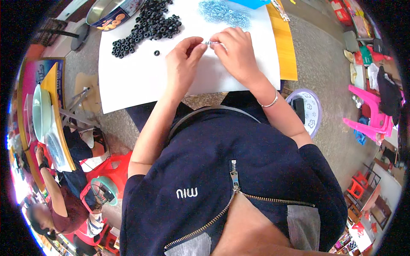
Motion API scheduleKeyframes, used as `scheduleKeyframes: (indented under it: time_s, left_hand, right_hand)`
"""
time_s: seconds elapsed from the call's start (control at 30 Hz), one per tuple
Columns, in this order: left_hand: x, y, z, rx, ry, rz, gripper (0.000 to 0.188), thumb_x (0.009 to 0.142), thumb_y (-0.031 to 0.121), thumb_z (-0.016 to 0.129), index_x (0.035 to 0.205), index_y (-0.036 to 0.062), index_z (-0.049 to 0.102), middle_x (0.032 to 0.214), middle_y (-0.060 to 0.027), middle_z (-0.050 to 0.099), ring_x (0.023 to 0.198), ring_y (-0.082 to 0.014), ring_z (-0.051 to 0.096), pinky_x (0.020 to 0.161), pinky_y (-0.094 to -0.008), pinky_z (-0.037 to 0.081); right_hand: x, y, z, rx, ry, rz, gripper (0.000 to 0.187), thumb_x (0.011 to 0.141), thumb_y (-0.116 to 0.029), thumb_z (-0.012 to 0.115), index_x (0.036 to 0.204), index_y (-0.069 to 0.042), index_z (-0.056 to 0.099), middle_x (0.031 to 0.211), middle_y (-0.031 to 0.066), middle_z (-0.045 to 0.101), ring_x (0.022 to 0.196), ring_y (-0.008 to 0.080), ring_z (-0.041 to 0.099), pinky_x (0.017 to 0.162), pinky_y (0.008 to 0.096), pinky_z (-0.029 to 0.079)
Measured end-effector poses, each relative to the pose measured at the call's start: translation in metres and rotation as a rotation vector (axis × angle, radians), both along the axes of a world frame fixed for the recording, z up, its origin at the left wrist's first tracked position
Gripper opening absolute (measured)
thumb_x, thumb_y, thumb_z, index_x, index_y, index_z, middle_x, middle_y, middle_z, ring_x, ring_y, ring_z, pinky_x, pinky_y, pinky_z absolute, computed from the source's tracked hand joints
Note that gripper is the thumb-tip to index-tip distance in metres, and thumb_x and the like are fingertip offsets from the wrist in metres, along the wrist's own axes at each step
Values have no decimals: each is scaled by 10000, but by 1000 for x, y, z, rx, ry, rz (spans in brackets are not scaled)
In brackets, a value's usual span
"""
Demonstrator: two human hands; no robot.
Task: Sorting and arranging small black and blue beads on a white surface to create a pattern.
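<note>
Over the white sheet [141, 83] on the table, my left hand [184, 59] and my right hand [235, 52] meet fingertip to fingertip. Both are closed in a pinch on a small shiny silvery piece [208, 43], too small to make out its kind. A bracelet circles my right wrist. To the left of my hands spreads a pile of small black rings [149, 27], and one loose black ring [156, 53] lies apart from it. Beyond my hands is a heap of small clear bluish pieces [222, 15].
A round tin [113, 16] stands at the far left and a blue tray [252, 3] at the far edge. At right, a purple-rimmed basket [314, 113] and a pink stool [371, 113] are on the floor. Another person [70, 209] sits at a table at left.
</note>
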State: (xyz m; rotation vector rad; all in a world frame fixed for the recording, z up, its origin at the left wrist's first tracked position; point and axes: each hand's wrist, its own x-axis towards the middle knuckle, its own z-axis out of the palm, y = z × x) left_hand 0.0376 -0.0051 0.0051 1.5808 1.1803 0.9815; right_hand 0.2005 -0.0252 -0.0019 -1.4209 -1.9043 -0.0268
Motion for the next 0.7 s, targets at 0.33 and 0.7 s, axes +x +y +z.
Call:
scheduleKeyframes:
  time_s: [0.33, 0.7]
  left_hand:
    - [-20, -8, -8, -687, -589, -163, 124, 905, 72, 581, 999, -9, 583, 812, -64, 626, 635, -109, 573, 577, -219, 486]
    - [-16, -24, -11, -598, -516, -88, 122, 924, 112, 569, 945, -7, 585, 788, -53, 596, 692, -107, 562, 606, -222, 466]
  right_hand:
    - [-21, -26, 8, -127, 207, 69, 163, 853, -180, 583, 778, -41, 541, 725, 109, 567, 717, 309, 551, 672, 399, 418]
    - [-18, -40, -4, -87, 313, 144, 79, 832, -100, 595, 863, -37, 561, 791, 117, 565, 786, 297, 542, 730, 389, 413]
